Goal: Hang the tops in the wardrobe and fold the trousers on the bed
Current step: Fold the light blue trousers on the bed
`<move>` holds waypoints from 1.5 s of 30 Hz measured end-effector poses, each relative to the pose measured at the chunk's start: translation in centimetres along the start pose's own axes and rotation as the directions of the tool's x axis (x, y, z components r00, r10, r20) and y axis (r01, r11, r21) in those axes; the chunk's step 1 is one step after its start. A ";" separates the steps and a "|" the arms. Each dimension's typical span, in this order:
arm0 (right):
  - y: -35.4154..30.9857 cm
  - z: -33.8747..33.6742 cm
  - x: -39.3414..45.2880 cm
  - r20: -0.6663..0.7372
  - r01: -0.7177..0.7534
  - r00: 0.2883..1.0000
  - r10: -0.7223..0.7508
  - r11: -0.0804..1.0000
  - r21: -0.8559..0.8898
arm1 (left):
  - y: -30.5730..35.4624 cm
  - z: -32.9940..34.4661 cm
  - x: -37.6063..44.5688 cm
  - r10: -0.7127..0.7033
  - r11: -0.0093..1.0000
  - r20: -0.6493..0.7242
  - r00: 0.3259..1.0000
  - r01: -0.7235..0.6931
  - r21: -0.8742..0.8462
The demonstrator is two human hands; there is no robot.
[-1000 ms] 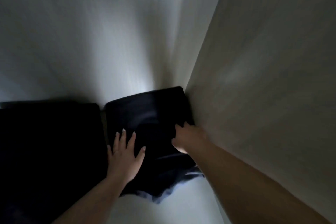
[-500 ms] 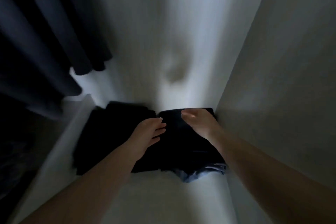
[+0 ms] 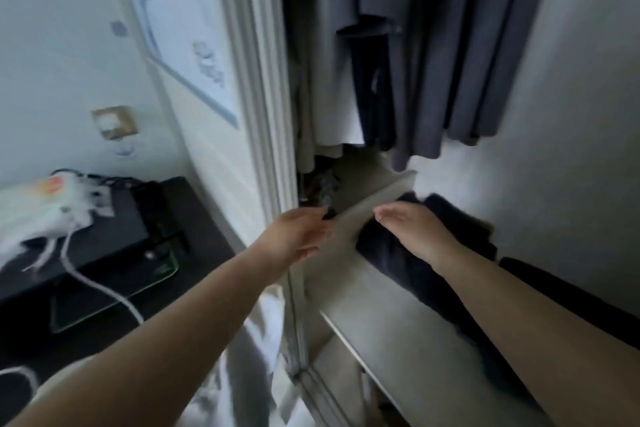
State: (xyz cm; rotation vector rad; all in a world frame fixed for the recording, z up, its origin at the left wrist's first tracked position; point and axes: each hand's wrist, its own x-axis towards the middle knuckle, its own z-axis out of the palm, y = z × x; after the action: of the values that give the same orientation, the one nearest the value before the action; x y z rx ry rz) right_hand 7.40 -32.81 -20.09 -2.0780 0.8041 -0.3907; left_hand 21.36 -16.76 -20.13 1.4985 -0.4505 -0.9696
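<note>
folded dark trousers (image 3: 460, 229) lie flat on the pale wardrobe shelf (image 3: 388, 329), in a stack against the white divider panel at the shelf's left end. a second dark folded stack (image 3: 568, 288) sits just to their right, partly hidden behind the right forearm; whether the two touch cannot be told. grey tops (image 3: 450, 45) hang upright in a close row above the shelf, hems clear of the folded stacks. a darker navy garment (image 3: 374, 94) and a cream one (image 3: 332, 114) hang at the left of the row.
</note>
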 end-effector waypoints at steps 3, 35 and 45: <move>-3.0 5.1 -0.7 0.144 0.081 0.986 -0.088 0.995 0.050 | -0.7 -7.0 -4.9 0.019 1.000 -0.136 0.991 -0.018 0.010; -10.0 25.1 -3.4 0.650 0.303 0.758 -0.060 0.914 -0.269 | -8.1 -21.6 -18.2 0.183 0.917 -0.484 0.856 0.030 0.399; -17.6 25.1 -8.7 0.714 -0.228 0.698 -0.064 0.924 0.306 | -7.5 -13.5 -24.5 0.374 0.917 -0.550 0.747 -0.208 0.341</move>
State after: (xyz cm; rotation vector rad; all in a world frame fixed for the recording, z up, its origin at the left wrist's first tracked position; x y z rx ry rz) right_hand 21.38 -4.14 -20.54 -1.6094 0.3013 0.3122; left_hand 15.97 11.65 -20.84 1.8085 -0.3318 -0.1410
